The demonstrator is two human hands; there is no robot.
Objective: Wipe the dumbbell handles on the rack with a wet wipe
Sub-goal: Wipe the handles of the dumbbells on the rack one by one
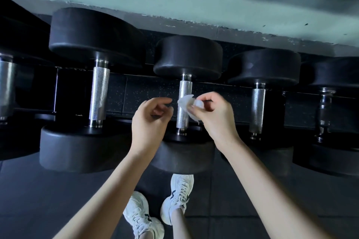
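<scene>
Knurled silver steel dumbbell handle point(182, 119), middle of the row, set across black rack rail point(118, 117), long axis running straight away from the body. Crumpled white wet wipe point(187, 102) pinched in right hand point(213, 114), overlapping handle at mid-length; contact not certain. Left hand point(150, 120) just beside handle, fingers loosely curled, holding nothing. Judged: right hand nearer, stroke to follow the axis.

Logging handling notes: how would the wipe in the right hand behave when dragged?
Likely floppy: the wet wipe is crumpled, sagging from the right hand. Probably very light, as a pinch alone holds it. May snag on the knurled handle.
</scene>
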